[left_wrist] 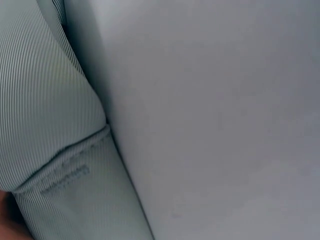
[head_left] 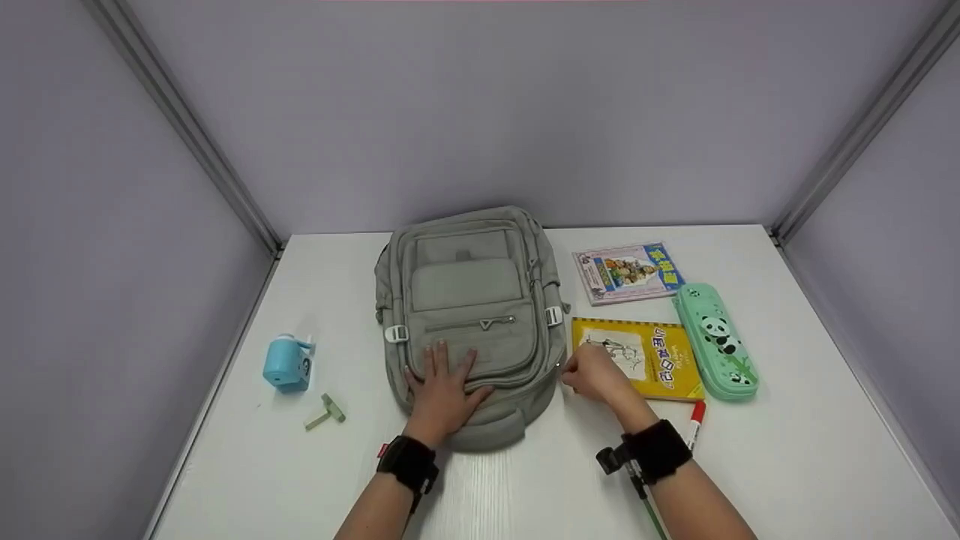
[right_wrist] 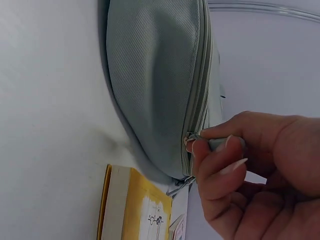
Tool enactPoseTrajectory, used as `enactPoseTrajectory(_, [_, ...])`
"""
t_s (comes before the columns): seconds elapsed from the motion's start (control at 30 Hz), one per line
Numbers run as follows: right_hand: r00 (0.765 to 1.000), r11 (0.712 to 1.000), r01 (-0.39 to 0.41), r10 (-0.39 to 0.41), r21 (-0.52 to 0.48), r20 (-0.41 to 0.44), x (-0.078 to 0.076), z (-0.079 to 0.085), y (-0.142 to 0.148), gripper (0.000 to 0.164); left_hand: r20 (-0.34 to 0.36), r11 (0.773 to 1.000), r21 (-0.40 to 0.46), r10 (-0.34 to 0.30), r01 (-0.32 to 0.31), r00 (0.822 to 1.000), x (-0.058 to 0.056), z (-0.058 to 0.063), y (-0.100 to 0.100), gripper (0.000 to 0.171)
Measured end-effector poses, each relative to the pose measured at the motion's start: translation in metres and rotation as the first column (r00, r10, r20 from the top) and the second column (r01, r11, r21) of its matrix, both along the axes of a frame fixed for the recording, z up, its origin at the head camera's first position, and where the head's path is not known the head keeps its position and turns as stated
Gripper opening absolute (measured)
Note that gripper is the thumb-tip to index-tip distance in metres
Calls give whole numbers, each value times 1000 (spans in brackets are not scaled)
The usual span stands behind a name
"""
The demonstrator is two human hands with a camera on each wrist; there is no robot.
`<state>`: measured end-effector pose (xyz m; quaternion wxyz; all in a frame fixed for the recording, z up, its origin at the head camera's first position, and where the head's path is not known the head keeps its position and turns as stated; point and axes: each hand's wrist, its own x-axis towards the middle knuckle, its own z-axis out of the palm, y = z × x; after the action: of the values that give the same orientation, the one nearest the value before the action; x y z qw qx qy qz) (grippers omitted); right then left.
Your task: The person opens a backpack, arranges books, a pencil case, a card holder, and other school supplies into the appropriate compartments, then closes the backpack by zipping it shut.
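A grey-green backpack (head_left: 466, 285) lies on the white table, its front with pockets and white buckles facing up. My left hand (head_left: 441, 397) rests on its lower front with fingers spread. At the bag's lower right side, my right hand (head_left: 600, 375) pinches a zipper pull (right_wrist: 216, 144) between thumb and fingers. The zipper (right_wrist: 199, 90) runs along the bag's edge beyond the fingers in the right wrist view. The left wrist view shows ribbed backpack fabric (left_wrist: 45, 100) and only a sliver of hand at the lower left corner.
Right of the bag lie a yellow book (head_left: 675, 364), a pink-edged book (head_left: 630, 274), a green panda pencil case (head_left: 718, 341) and a red-capped marker (head_left: 697, 416). To the left are a blue pencil sharpener (head_left: 286, 364) and a small green T-shaped object (head_left: 330, 410). Pale walls enclose the table.
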<state>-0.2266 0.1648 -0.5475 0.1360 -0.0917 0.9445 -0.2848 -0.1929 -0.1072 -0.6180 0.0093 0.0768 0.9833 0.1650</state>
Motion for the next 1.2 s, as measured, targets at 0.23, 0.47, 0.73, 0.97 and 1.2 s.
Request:
enactPoseTrajectory(0.23, [999, 992, -46, 48, -121, 9, 24, -1, -12, 18, 20, 1000, 28, 6, -6, 1000, -2, 1, -3, 76])
enactPoseTrajectory(0.47, [992, 965, -127, 130, -229, -4, 37, -5, -22, 23, 19, 998, 55, 15, -16, 1000, -3, 2, -4, 74])
enactPoseTrajectory(0.73, [984, 947, -174, 180, -271, -3, 47, -4, -35, 23, 65, 997, 70, 36, -41, 997, -4, 4, -2, 73])
enactPoseTrajectory(0.97, [971, 922, -231, 240, -311, -11, 56, -9, -52, 15, 24, 998, 45, 49, -50, 998, -3, -1, 0, 73])
enactPoseTrajectory(1.2, [964, 907, -255, 264, -336, -19, 61, -19, -65, 17, -15, 998, 22, 51, -50, 999, -1, 0, 3, 72])
